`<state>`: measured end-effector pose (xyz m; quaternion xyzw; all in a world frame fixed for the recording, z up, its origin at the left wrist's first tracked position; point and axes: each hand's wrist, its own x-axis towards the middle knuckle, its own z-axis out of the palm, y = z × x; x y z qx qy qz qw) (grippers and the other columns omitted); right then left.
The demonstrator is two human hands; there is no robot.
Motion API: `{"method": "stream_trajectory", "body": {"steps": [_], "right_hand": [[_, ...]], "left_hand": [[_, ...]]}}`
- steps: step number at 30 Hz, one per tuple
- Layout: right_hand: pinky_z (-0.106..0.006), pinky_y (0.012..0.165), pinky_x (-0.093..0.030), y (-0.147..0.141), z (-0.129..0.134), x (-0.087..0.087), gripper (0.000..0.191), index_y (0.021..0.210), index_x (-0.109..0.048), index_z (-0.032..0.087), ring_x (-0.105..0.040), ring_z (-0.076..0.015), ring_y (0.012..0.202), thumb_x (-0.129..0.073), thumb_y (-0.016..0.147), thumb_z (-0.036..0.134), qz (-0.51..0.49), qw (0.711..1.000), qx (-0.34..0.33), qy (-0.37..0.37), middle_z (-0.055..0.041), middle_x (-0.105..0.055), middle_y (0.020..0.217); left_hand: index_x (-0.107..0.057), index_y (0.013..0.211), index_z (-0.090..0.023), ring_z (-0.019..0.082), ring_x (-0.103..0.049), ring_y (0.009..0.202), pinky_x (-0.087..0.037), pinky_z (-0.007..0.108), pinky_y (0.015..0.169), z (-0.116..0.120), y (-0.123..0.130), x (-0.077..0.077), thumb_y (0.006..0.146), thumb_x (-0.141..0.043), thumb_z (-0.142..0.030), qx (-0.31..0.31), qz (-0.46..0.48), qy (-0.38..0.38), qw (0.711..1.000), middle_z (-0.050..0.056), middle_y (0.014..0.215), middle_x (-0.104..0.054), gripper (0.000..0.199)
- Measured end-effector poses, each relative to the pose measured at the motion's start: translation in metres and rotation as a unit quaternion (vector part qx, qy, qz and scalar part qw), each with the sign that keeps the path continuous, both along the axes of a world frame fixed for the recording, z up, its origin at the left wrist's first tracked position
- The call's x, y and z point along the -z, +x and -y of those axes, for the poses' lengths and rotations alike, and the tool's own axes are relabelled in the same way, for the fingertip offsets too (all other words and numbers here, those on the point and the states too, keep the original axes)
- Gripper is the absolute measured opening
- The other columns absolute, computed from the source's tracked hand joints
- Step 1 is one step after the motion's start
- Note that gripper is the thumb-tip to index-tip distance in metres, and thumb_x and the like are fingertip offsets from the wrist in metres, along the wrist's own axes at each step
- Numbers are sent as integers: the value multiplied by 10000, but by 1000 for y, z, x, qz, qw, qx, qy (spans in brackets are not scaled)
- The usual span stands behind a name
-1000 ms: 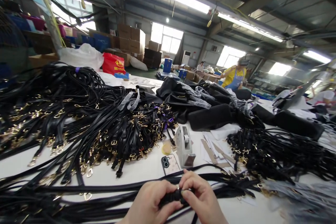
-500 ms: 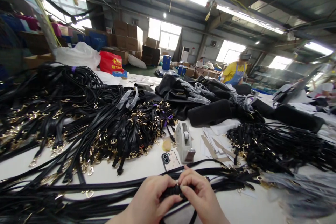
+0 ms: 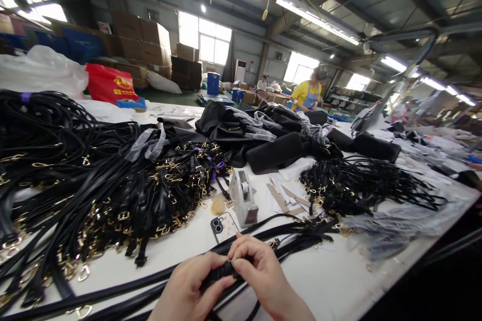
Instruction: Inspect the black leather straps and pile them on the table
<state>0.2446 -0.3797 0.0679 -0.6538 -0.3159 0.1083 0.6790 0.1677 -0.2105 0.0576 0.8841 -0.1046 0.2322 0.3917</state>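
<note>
Both hands are in close now, meeting low in the middle over the white surface (image 3: 324,281). The left hand (image 3: 194,283) clamps a glossy black, leather-like strap piece (image 3: 218,274) between thumb and forefinger, and the right hand (image 3: 259,271) pinches in at its near-right end, fingertips almost touching the left's. What exactly sits under those tips is too small and too covered to tell.

It looks like fine fingertip work, so the left grip is best as the steady anchor, firm and just back from the end, while the right does the small moves. Short, square pressure should serve better than a twist, which could crease or scuff that smooth face.

Watch the space, too: long, flat black straps (image 3: 124,288) run right beneath the hands, so a loose end could snag there. Just beyond lie a pale phone with dark camera rings (image 3: 228,226) and a light-grey tape dispenser (image 3: 241,198); elbow room is better found toward the near right.
</note>
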Motion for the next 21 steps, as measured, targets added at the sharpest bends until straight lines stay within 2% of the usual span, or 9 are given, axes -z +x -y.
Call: {"method": "stream_trajectory", "body": {"steps": [4, 6, 8, 11, 15, 19, 21], "right_hand": [[-422, 1030, -412, 0, -1, 1, 294, 710, -653, 213, -624, -210, 822, -674, 864, 462, 4, 1000, 8, -4, -51, -677, 846], [-427, 1068, -376, -1, 1, 3, 278, 716, -640, 215, -618, -207, 841, -660, 880, 438, 6, 1000, 11, -6, -47, -671, 865], [-441, 1131, -290, -1, 3, 4, 234, 736, -644, 218, -611, -206, 869, -647, 899, 386, 8, 1000, 3, -11, -41, -665, 878], [-463, 1169, -208, 4, 9, 4, 184, 768, -668, 225, -616, -213, 903, -633, 916, 328, 47, 997, 4, -59, -39, -672, 886], [-493, 1169, -228, 15, 17, 8, 180, 778, -681, 225, -610, -248, 991, -659, 895, 360, 73, 992, 7, -103, -64, -679, 956], [-483, 1163, -268, 15, 17, 11, 195, 778, -666, 224, -603, -246, 1001, -637, 906, 368, 63, 993, -17, -99, -62, -662, 952], [-473, 1169, -265, 9, 13, 9, 194, 758, -651, 231, -613, -227, 956, -633, 910, 350, 68, 993, -38, -94, -44, -656, 924]], "left_hand": [[-675, 916, -257, 134, -672, 644, -503, 200, 613, 3, 3, -4, 877, -657, -324, -1, 3, 3, 1000, -48, 758, -717, 80], [-682, 898, -236, 141, -666, 638, -493, 211, 611, 6, 3, -6, 867, -665, -291, 4, -15, 5, 1000, -36, 746, -717, 65], [-695, 895, -213, 149, -668, 654, -489, 221, 627, 10, 3, -8, 847, -693, -277, 8, -43, -3, 999, -17, 757, -727, 80], [-717, 893, -187, 148, -673, 673, -484, 220, 640, 11, 4, -10, 823, -732, -295, -1, -74, -53, 996, 8, 779, -743, 129], [-732, 911, -172, 147, -673, 679, -483, 220, 641, 10, 4, -9, 795, -760, -367, -25, -83, -107, 990, 28, 798, -751, 229], [-719, 905, -164, 128, -633, 635, -460, 210, 609, 11, 4, -2, 809, -738, -419, -15, -88, -92, 992, 27, 758, -728, 273], [-697, 826, -159, 113, -594, 598, -423, 199, 567, 13, 4, 4, 806, -736, -396, 2, -94, -66, 993, 8, 700, -693, 241]]}}
